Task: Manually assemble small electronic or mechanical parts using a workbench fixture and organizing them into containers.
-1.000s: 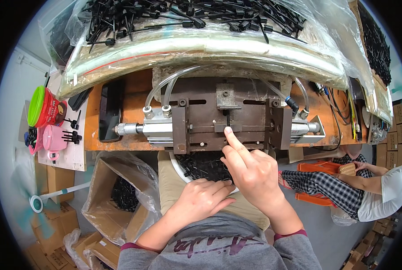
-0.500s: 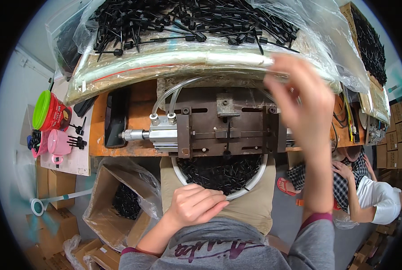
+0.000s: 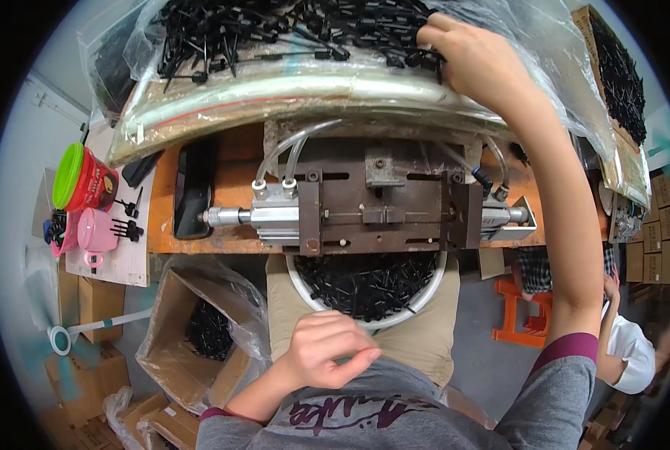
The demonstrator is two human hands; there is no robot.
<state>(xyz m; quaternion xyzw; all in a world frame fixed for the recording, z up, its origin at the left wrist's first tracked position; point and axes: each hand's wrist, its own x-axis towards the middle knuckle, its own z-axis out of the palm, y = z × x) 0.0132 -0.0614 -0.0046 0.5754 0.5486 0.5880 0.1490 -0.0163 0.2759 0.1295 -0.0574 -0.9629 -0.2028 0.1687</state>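
Note:
My right hand (image 3: 473, 60) reaches over the bench into a heap of black plastic pieces (image 3: 290, 30). These pieces have blocky heads and thin tails, like cable ties. Its fingers bend in around one at the heap's right edge, and their tips are partly hidden. My left hand (image 3: 327, 349) is loosely curled above my lap, just below the rim of a white round tub (image 3: 305, 292); nothing shows in it. Between the hands stands a brown metal fixture (image 3: 417, 195) with a silver cylinder at its left (image 3: 275, 216) and right (image 3: 494, 215). No black piece lies across the fixture's middle.
Black pieces fill the tub on my lap. Clear plastic sheeting (image 3: 275, 90) lies beneath the heap. A dark phone (image 3: 192, 195), pink cup (image 3: 97, 231) and red bucket (image 3: 91, 187) are at left. An open carton (image 3: 170, 330) stands below; an orange stool (image 3: 518, 315) and another person (image 3: 635, 356) are at right.
My right hand has moved away from me, to the heap. My left hand has come off the tub's rim and curled. The black piece across the fixture is gone.

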